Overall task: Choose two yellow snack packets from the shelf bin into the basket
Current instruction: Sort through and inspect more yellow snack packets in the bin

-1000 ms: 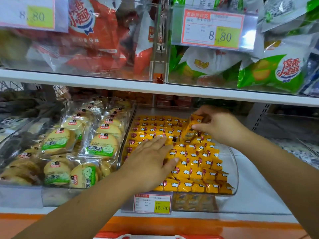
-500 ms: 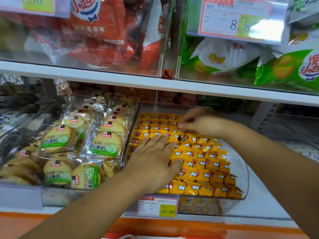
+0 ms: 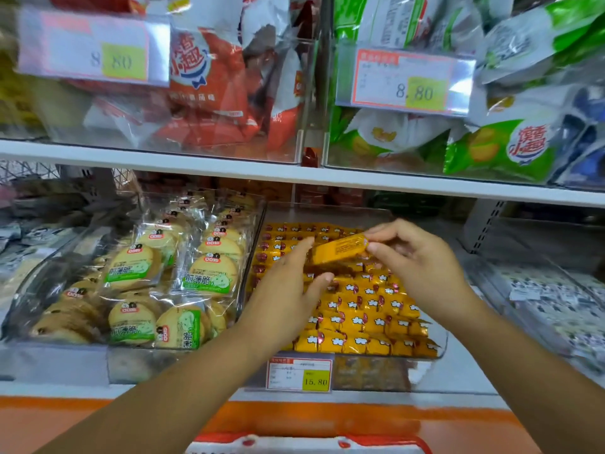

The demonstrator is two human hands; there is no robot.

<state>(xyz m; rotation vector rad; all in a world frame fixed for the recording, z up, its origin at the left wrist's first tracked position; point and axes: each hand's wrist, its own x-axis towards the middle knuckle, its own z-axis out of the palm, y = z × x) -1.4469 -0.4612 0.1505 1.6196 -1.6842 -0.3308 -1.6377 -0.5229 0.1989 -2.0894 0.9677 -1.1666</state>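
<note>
yellow packet [image 3: 339, 249] pinched in right hand [image 3: 415, 260] fingers [image 3: 376, 248] — above bin [image 3: 438, 339]

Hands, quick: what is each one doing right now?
Left hand: open, fingers touching the near end of the lifted yellow packet, not gripping.
Right hand: closed, pinching that packet's far end.

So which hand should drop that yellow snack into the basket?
Probably the right hand: its fingertips already pinch the lifted yellow packet at one end. The left hand is open and only touches the other end. The basket sits just below.
</note>
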